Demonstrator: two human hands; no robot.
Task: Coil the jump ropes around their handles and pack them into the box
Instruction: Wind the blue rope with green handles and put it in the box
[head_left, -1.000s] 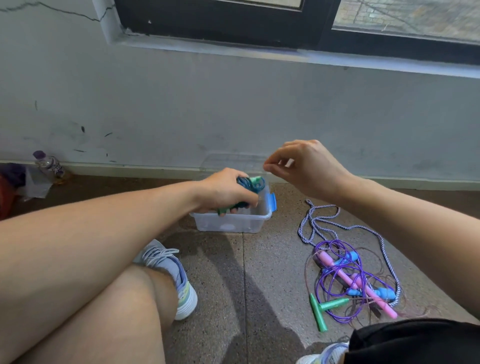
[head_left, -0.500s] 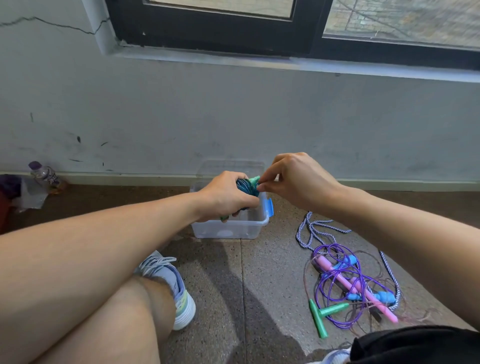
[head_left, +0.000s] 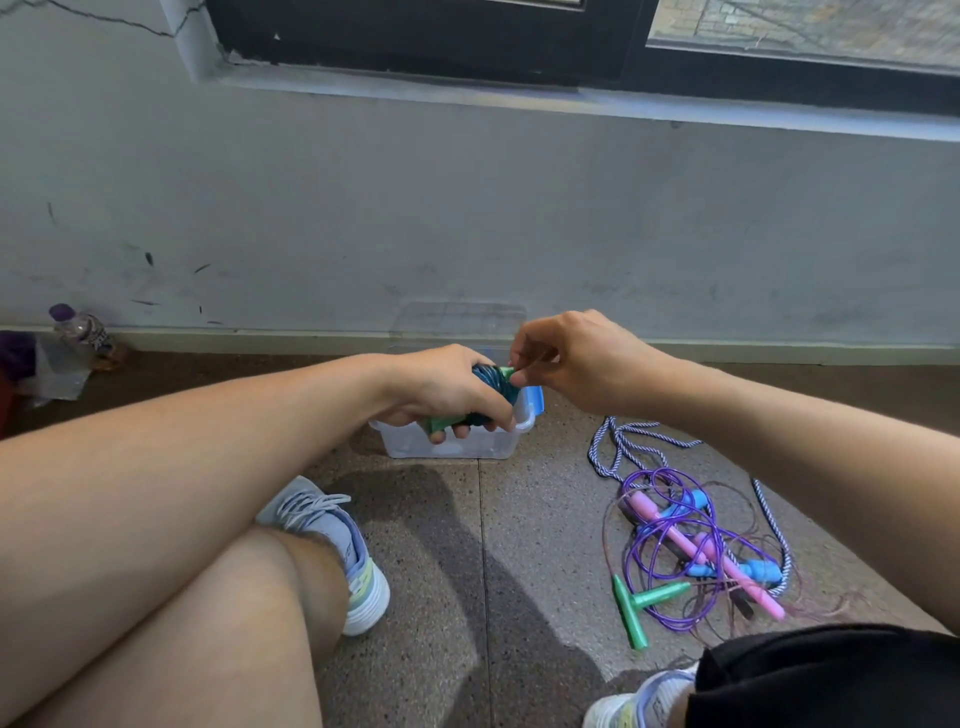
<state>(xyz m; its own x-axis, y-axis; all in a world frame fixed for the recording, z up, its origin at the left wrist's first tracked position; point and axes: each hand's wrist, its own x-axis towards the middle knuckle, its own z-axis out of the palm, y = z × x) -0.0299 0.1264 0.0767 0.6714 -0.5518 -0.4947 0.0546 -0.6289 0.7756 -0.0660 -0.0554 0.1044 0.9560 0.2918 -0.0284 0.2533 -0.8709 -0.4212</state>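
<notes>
My left hand grips a jump rope bundle: green handles with dark blue cord coiled around them, held just above the clear plastic box on the floor. My right hand pinches the top end of that bundle with fingertips. On the floor to the right lies a tangle of other ropes: a purple cord with green handles, pink handles, blue handles and a blue-white braided rope.
The box's clear lid leans on the wall behind it. A water bottle and a bag lie at far left by the wall. My bent leg and grey shoe fill the lower left; another shoe shows at bottom right.
My right hand came down from a raised position to the top of the bundle and now pinches it. My left hand has kept holding the bundle over the box.
</notes>
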